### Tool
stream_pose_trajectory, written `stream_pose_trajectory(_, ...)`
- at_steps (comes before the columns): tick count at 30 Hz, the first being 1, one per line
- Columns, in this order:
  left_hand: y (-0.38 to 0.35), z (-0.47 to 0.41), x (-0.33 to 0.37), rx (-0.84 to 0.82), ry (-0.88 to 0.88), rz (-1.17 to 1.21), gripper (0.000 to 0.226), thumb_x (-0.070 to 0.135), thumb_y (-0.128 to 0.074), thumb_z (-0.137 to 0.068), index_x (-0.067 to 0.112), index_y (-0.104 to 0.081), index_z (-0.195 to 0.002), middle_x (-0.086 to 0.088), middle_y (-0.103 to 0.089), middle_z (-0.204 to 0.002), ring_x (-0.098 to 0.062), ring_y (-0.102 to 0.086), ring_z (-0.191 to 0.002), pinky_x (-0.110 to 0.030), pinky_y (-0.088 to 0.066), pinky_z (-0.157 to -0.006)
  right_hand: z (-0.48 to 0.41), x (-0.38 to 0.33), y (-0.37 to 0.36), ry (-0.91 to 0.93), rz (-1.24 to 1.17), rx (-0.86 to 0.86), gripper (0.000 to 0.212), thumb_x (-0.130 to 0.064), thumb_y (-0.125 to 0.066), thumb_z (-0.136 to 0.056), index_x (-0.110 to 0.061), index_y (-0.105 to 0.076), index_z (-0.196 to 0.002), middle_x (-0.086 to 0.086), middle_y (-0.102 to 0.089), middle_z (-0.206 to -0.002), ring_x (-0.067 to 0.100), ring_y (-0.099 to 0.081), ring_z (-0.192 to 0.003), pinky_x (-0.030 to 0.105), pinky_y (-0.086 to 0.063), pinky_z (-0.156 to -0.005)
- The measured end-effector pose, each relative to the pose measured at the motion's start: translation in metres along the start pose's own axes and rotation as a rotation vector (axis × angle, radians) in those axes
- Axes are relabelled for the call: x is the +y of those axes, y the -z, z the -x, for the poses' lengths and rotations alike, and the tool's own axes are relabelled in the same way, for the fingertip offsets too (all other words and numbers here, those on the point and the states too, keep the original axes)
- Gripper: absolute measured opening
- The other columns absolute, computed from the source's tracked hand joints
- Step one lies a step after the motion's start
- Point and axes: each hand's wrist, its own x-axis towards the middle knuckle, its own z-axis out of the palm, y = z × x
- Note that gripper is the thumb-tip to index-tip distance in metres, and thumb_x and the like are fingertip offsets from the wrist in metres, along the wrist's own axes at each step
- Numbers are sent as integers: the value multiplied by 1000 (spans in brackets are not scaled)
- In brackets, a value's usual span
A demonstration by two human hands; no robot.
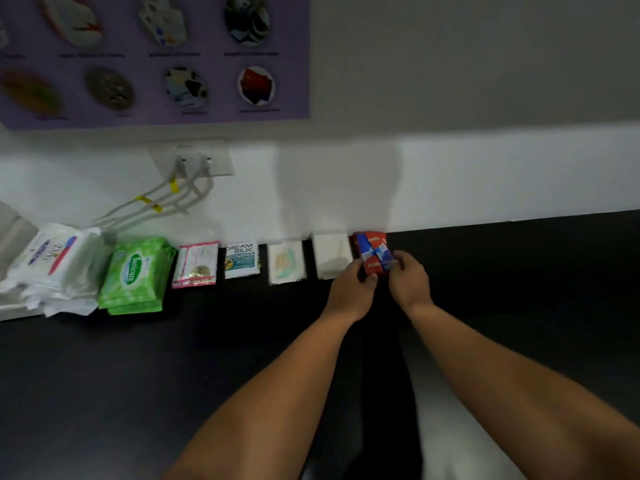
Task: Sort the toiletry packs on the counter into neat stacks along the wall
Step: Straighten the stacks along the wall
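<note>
A plain white wall (485,98) is seen across the top half. A big purple paper poster (156,60) with round pictures is stuck at the upper left. Below it, a white square wall socket (221,166) is fixed, and white cables with yellow tags (152,206) are plugged in. The lower half is filled by a flat black counter (104,375). A grey shadow is cast on the wall's middle.
</note>
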Motion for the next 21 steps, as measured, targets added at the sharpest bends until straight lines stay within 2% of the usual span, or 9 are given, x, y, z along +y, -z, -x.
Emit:
stream_pose_trajectory(3, -24, -20, 9, -32, 39, 23, 40, 29, -52, -100, 19, -49, -138, -3, -61, -131, -19, -58, -120, -36, -46, -104, -29, 6, 6, -23, 32, -174, 39, -16, -42, -102, -8, -48, -139, 11, -58, -130, 22, -58, -113, 41, -48, -102)
stream_pose_trajectory(5, -34, -32, 10, -17, 83, 7, 39, 28, -50, -100, 16, -49, -137, -5, -61, -129, -21, -59, -119, -37, -46, -103, -43, 11, 3, -21, 92, -269, 37, -17, -44, -101, -12, -50, -137, 9, -61, -128, 20, -61, -109, 45, -50, -100)
stream_pose_trajectory(9, -48, -39, 8, 60, 126, -13, 37, 24, -49, -100, 14, -51, -135, -6, -61, -127, -20, -59, -117, -35, -47, -102, -56, 16, 1, 20, 170, -306, 38, -15, -44, -100, -14, -49, -138, 9, -62, -126, 21, -62, -110, 40, -51, -98)
stream_pose_trajectory(12, -58, -40, 8, 158, 149, -47, 34, 26, -51, -99, 14, -56, -130, -6, -65, -120, -20, -63, -110, -37, -51, -99, -60, 14, 4, 36, 175, -309, 39, -13, -43, -101, -14, -48, -139, 11, -59, -131, 23, -58, -117, 41, -47, -102)
stream_pose_trajectory(15, -65, -37, 13, 250, 170, -133, 34, 28, -53, -99, 12, -59, -129, -8, -66, -120, -21, -64, -110, -37, -52, -99, -59, 11, 8, 58, 283, -375, 46, -20, -48, -102, -18, -39, -146, 11, -52, -141, 25, -53, -125, 36, -42, -102)
stream_pose_trajectory(18, -67, -35, 17, 356, 75, -187, 31, 27, -54, -100, 9, -59, -125, -9, -67, -118, -22, -65, -110, -38, -53, -98, -57, 8, 9, 190, 402, -426, 59, -24, -60, -97, -16, -33, -149, 9, -44, -148, 27, -49, -131, 33, -38, -105)
stream_pose_trajectory(21, -58, -43, 22, 329, 50, -147, 32, 26, -51, -102, 9, -58, -128, -11, -66, -121, -25, -64, -114, -38, -49, -103, -59, 7, 1, 305, 515, -445, 64, -25, -57, -98, -16, -26, -153, 10, -27, -159, 30, -43, -137, 36, -36, -111)
